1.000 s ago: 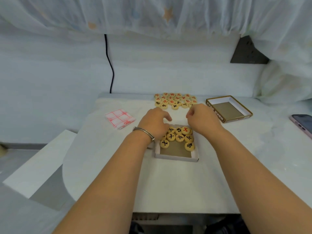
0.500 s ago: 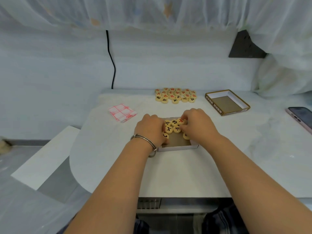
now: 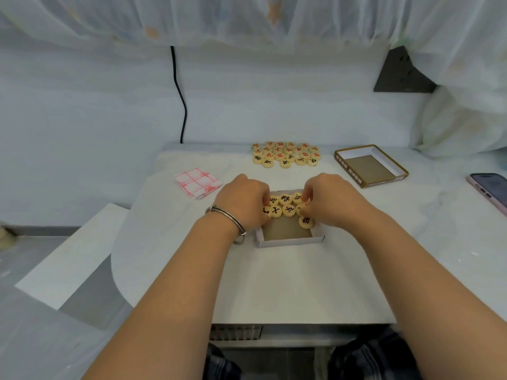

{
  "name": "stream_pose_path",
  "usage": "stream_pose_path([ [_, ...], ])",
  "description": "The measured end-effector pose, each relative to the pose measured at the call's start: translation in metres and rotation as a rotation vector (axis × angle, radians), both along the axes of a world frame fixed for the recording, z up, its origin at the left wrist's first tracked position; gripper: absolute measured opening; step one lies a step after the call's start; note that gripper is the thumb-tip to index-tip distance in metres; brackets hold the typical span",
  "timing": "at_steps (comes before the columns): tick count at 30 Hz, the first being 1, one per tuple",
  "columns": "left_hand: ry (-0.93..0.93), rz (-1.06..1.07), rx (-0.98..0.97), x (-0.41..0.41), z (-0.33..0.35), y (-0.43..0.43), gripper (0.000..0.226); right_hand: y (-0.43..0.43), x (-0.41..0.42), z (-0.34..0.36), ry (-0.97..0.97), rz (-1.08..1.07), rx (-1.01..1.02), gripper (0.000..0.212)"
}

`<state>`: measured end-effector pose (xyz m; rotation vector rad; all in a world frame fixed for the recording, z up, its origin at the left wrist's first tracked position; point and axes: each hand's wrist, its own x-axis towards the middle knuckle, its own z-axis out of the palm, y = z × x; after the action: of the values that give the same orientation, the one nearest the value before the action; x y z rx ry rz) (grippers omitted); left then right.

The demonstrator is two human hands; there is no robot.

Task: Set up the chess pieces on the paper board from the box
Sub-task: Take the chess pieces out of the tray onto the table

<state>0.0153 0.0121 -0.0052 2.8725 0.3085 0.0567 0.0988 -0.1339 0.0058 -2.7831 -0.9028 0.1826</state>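
Open white box point(image 3: 290, 240) near the middle of the table point(image 3: 274, 283), brown floor bare along its near wall, black-marked pieces point(image 3: 287, 210) crowded toward its far wall. Left hand point(image 3: 241, 204) in over the box's left wall, fingers curled down onto the pieces there; cannot tell whether any is gripped. Silver bracelet point(image 3: 229, 218) at that wrist. Right hand point(image 3: 333, 201) in over the right wall, fingertips bent together and pinching a disc point(image 3: 301, 207) in the second row. Heap point(image 3: 285, 154) of red- and black-marked discs lying loose at the table's far edge. Paper board point(image 3: 197, 182), folded, red grid showing, toward the left edge, apart from the box. Brown-rimmed lid point(image 3: 348, 168), inside up, toward the far right corner. Phone point(image 3: 491, 187) at the right edge, partly cut off.
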Motion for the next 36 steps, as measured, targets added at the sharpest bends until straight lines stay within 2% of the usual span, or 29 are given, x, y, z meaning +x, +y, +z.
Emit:
stream_pose_path([
  [2, 0.045, 0.020, 0.046, -0.001, -0.003, 0.000, 0.021, -0.001, -0.008, -0.003, 0.003, 0.037, -0.102, 0.021],
  [4, 0.071, 0.026, 0.071, 0.000, -0.004, -0.002, 0.019, 0.000, -0.011, -0.007, -0.005, 0.083, -0.167, 0.007],
  [6, 0.079, 0.031, 0.113, 0.000, -0.003, -0.004, 0.021, 0.002, -0.014, -0.007, -0.024, 0.130, -0.198, 0.020],
  [8, 0.079, 0.021, 0.175, 0.000, -0.002, -0.007, 0.023, 0.001, -0.014, -0.007, -0.047, 0.173, -0.219, 0.020],
  [11, 0.092, 0.006, 0.226, 0.001, -0.003, -0.011, 0.024, 0.000, -0.013, -0.007, -0.064, 0.223, -0.243, 0.004],
  [14, 0.085, 0.018, 0.218, 0.001, -0.002, -0.010, 0.025, -0.001, -0.011, -0.008, -0.055, 0.245, -0.244, 0.019],
  [20, 0.121, 0.013, 0.233, 0.004, -0.003, -0.011, 0.028, -0.002, -0.012, -0.005, -0.019, 0.264, -0.233, 0.014],
  [23, 0.129, -0.001, 0.213, 0.005, -0.004, -0.009, 0.026, -0.004, -0.011, -0.003, 0.014, 0.267, -0.182, 0.016],
  [28, -0.032, 0.012, 0.025, 0.004, 0.005, -0.006, 0.027, -0.007, 0.003, 0.002, -0.039, 0.101, 0.123, 0.024],
  [31, -0.045, -0.004, -0.062, 0.005, 0.004, -0.011, 0.030, -0.006, 0.005, -0.003, -0.017, 0.110, 0.055, 0.022],
  [36, 0.043, -0.028, -0.021, 0.010, -0.006, -0.015, 0.034, 0.001, 0.003, -0.007, -0.045, 0.133, -0.108, 0.021],
])
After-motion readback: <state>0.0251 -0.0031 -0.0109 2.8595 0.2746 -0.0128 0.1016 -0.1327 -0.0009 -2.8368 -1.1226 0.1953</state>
